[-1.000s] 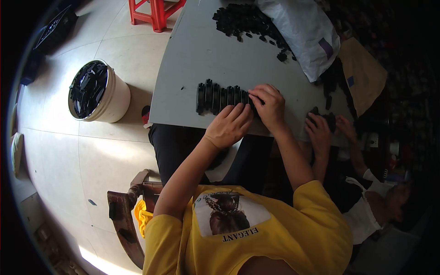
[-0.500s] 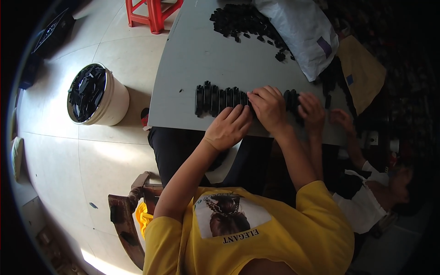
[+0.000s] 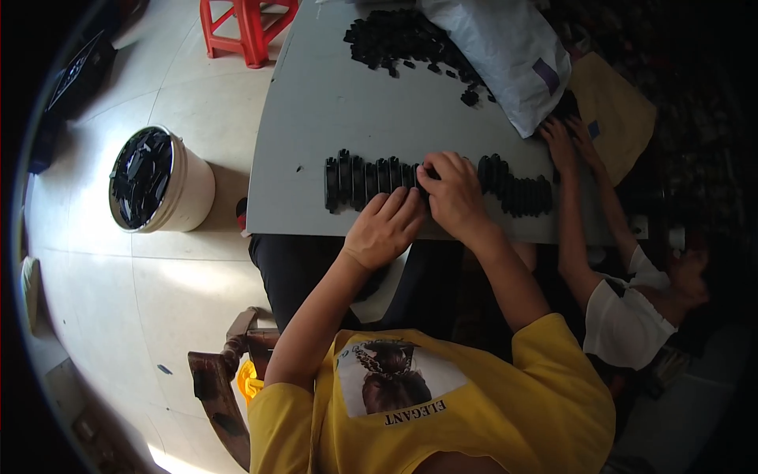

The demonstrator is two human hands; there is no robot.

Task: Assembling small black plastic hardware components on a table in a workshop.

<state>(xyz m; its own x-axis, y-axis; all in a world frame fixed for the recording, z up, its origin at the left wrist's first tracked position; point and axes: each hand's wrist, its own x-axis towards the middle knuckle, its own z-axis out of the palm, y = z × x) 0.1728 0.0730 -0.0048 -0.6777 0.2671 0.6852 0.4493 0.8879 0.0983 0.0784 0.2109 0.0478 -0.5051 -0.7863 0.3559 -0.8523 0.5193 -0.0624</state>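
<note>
A row of narrow black plastic pieces (image 3: 353, 182) stands side by side along the near part of the grey table. My left hand (image 3: 384, 229) lies against the row's near ends, its fingers outstretched and touching the pieces. Just right of it, my right hand (image 3: 456, 193) is closed in a pinch over the row's middle. Its thumb and index fingertip meet at a black piece, mostly covered by the fingers. Beyond my right hand the row goes on with shorter black pieces (image 3: 525, 195) packed close together.
A heap of small black parts (image 3: 395, 39) lies at the far side beside a white plastic bag (image 3: 505, 63). A co-worker's hands (image 3: 564, 142) reach near that bag and a brown paper bag (image 3: 620, 110). On the floor at left are a bucket of black pieces (image 3: 189, 186) and a red stool (image 3: 251, 35).
The co-worker's hands have moved from the row's right end to beside the white bag, uncovering that end. My hands stay at the row with little movement. The whole view has shifted slightly.
</note>
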